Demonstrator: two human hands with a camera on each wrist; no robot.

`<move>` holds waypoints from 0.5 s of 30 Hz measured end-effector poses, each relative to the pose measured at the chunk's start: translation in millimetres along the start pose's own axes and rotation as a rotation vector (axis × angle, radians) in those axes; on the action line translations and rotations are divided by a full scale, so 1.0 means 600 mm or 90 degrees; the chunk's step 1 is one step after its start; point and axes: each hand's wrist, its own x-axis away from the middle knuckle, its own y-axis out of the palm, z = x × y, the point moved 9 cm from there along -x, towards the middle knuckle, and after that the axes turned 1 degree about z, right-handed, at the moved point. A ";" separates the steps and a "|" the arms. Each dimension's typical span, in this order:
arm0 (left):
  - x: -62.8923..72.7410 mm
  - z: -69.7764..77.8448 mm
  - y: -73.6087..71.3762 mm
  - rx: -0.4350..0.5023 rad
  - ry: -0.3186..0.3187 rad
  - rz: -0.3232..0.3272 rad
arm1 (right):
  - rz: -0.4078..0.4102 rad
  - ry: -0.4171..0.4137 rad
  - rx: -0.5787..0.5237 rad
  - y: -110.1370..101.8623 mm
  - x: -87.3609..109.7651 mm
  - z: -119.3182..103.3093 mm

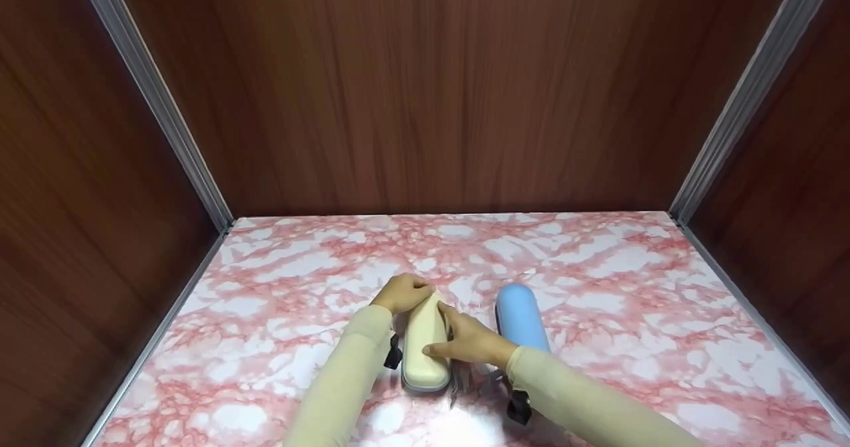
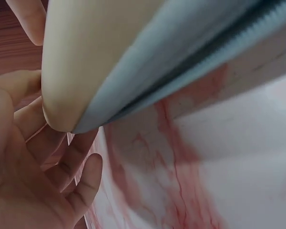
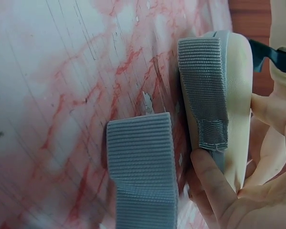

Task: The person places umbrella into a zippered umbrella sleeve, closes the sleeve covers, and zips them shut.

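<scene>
A cream zippered hard case [image 1: 424, 331] lies lengthwise on the table, its rounded top up. My left hand [image 1: 403, 293] holds its far end; in the left wrist view the fingers [image 2: 26, 86] curl about the tip, beside the grey zip edge. My right hand [image 1: 475, 339] grips the case from the right, thumb on top and fingers along the side. A grey webbing strap [image 3: 202, 90] shows on the case's side in the right wrist view. Just right of it lies a similar blue case [image 1: 523, 317], partly hidden by my right forearm.
Pink-and-white marbled tabletop [image 1: 285, 268] lies under everything. Brown wood-look panels [image 1: 425, 88] stand at the back and both sides, with metal corner posts. Another grey webbing strap [image 3: 143, 167] crosses the lower part of the right wrist view.
</scene>
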 end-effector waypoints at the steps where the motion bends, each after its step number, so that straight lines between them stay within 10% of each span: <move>1: -0.001 0.001 -0.001 0.004 0.001 0.009 | 0.001 -0.003 0.000 0.000 0.000 -0.001; 15: 0.002 -0.009 -0.034 -0.015 -0.092 0.158 | 0.001 0.005 -0.006 0.001 -0.002 0.003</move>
